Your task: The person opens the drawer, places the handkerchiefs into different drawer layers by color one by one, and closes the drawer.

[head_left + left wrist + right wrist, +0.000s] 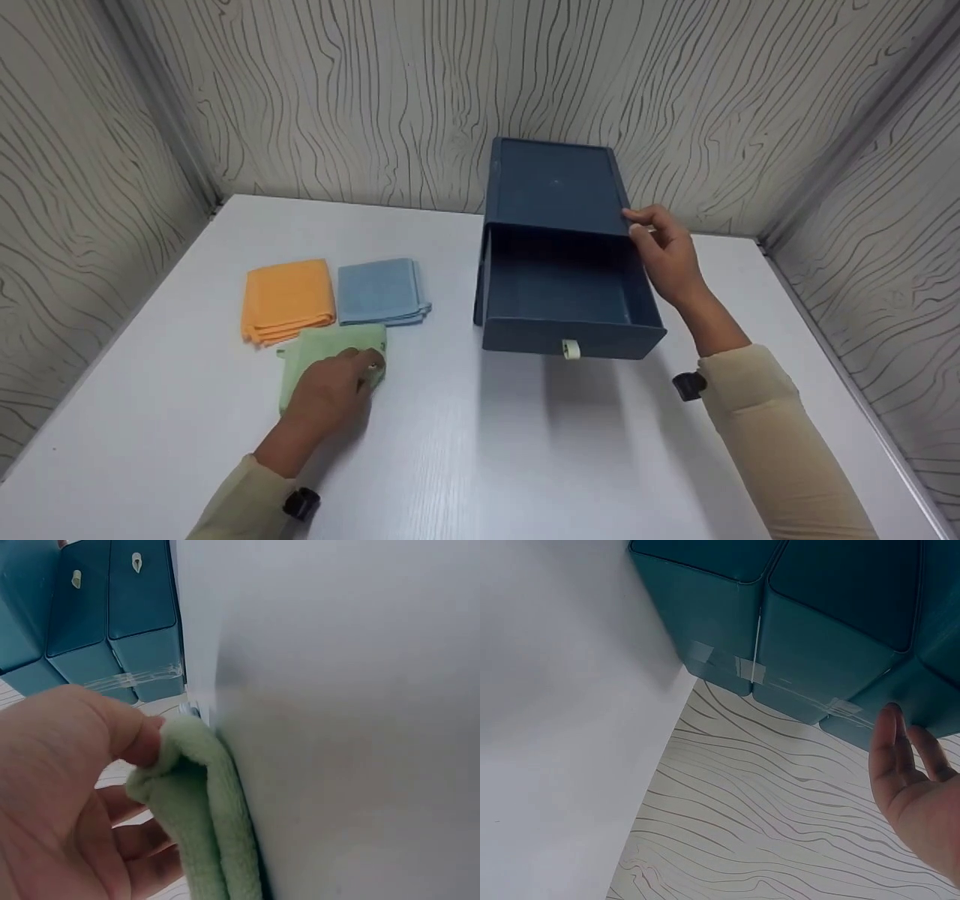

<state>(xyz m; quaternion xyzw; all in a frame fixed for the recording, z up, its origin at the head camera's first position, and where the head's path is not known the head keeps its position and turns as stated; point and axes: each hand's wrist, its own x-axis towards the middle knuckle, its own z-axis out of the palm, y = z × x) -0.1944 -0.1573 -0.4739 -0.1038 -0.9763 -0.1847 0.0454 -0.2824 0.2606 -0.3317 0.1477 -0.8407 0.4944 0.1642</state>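
Cloth (321, 346), green, lies pinched beneath the left hand (334, 388); the right hand (670, 253) touches a drawer unit (556, 191).

I see the white counter (442, 465) bearing an orange cloth (289, 298), blue cloth (379, 291) and green cloth (328, 342) centre-left, a drawer unit (555, 187) centre-right.

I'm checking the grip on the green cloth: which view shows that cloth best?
The left wrist view: the left hand pinches the green cloth up close, its folds visible. The head view shows the cloth from above, partly covered by that hand; the right wrist view does not show it.
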